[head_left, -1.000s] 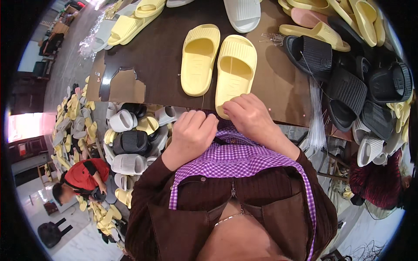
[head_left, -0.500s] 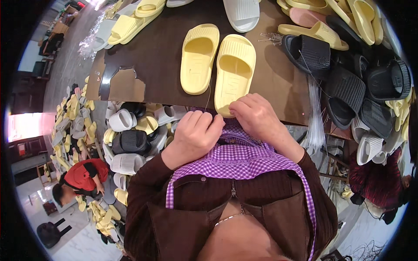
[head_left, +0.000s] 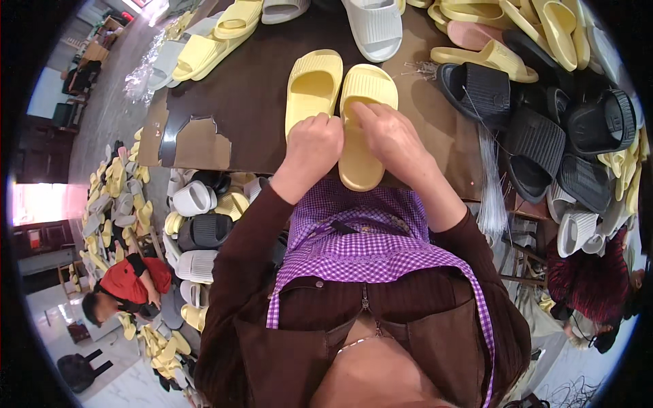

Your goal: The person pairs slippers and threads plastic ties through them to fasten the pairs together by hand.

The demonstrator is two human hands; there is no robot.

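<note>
Currently, in the head view, the left hand (head_left: 315, 141) is curled over the heel end of the left yellow slipper (head_left: 309, 102), which extends beyond it; whether it pinches anything cannot be told. Beneath the right hand (head_left: 391, 134), its fingers bent near the strap opening, lies the right yellow slipper (head_left: 359, 162); that grip is also unclear. Farther right of this hand, a black slipper (head_left: 481, 92) rests on the surface (head_left: 255, 122).

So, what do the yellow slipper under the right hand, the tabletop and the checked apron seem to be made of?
Yellow slipper: probably moulded foam or rubber, matte; smooth sole, ribbed strap.
Tabletop: perhaps coated board, slightly glossy; a ragged lighter brown patch suggests a broken surface layer.
Checked apron: likely woven cloth, matte; soft folds.
</note>
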